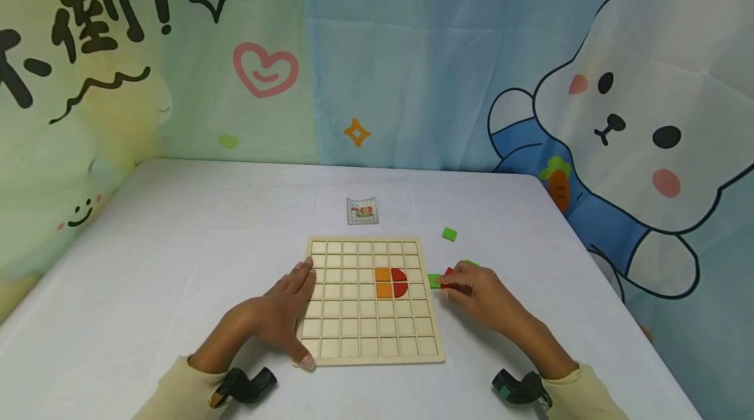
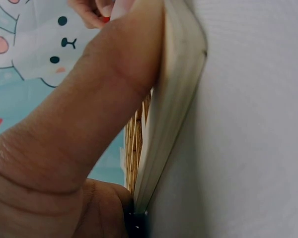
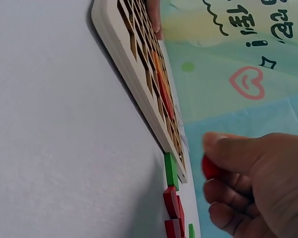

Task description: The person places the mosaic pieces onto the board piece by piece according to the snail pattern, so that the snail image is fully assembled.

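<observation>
Right hand, right of centre in the head view, pinched a red piece between thumb and curled fingers, just beside the right edge of the wooden grid board. Left hand lay flat, fingers extended, pressing on the board's left edge. Four cells right of the board's centre were filled: two orange squares and two red quarter-rounds; most cells stood vacant. Green tile lay apart, further up; pattern card above the board.
</observation>
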Demonstrator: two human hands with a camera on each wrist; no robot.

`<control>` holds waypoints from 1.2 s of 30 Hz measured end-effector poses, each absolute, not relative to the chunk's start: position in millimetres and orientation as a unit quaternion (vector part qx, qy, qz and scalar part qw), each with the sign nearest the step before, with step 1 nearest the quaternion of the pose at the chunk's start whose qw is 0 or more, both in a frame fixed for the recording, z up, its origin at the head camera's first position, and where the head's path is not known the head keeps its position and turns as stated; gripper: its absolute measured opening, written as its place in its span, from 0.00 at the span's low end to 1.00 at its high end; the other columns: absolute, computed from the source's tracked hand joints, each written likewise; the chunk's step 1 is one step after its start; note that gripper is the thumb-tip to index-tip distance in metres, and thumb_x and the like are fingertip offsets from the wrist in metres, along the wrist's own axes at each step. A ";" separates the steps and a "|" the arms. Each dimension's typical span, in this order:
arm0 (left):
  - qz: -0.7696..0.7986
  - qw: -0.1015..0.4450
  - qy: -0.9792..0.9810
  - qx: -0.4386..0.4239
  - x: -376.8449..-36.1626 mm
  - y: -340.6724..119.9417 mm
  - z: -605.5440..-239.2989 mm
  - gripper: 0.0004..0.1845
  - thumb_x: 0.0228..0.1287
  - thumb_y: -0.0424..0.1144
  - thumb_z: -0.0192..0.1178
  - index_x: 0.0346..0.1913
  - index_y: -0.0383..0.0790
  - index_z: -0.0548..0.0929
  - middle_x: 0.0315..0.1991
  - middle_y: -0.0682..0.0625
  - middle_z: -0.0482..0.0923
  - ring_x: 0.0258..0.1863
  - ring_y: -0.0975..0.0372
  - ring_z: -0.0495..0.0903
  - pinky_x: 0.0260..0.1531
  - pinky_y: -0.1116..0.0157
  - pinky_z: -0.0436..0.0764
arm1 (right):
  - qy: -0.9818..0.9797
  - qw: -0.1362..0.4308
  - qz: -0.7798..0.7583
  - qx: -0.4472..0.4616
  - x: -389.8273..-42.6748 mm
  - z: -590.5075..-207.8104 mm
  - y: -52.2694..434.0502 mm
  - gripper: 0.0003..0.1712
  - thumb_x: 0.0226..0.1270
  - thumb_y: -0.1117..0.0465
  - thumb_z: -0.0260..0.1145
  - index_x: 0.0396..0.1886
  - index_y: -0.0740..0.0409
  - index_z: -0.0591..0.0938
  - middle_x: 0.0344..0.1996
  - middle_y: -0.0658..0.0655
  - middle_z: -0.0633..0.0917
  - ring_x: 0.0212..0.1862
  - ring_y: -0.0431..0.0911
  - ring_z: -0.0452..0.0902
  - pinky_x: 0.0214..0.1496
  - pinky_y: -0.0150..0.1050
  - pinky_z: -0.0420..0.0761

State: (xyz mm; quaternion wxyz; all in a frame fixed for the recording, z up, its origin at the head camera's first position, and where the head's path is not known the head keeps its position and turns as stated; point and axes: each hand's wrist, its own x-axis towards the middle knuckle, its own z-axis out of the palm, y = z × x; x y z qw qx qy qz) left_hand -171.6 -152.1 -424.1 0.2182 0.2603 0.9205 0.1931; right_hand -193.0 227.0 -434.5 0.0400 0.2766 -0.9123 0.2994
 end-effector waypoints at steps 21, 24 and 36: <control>0.195 0.223 0.918 0.264 -173.1 -153.6 -426.6 0.79 0.30 0.66 0.78 0.75 0.26 0.40 0.76 0.35 0.27 0.75 0.46 0.30 0.70 0.49 0.41 | -0.894 0.077 0.347 0.274 -195.2 -435.9 215.6 0.16 0.58 0.77 0.68 0.47 0.64 0.86 0.40 0.51 0.85 0.36 0.40 0.77 0.35 0.32 0.80; 0.194 0.223 0.917 0.268 -173.5 -154.0 -427.9 0.79 0.31 0.67 0.77 0.75 0.26 0.40 0.76 0.35 0.26 0.75 0.46 0.29 0.70 0.48 0.41 | -0.884 0.081 0.362 0.283 -195.6 -438.0 214.3 0.13 0.57 0.76 0.70 0.42 0.63 0.87 0.37 0.50 0.85 0.37 0.40 0.79 0.35 0.32 0.82; 0.214 0.216 0.915 0.267 -172.9 -154.4 -429.7 0.79 0.29 0.68 0.77 0.75 0.26 0.41 0.76 0.35 0.27 0.75 0.46 0.30 0.70 0.47 0.41 | -0.868 0.100 0.368 0.318 -197.7 -437.2 205.7 0.09 0.56 0.74 0.72 0.36 0.60 0.88 0.33 0.46 0.85 0.30 0.38 0.73 0.27 0.32 0.74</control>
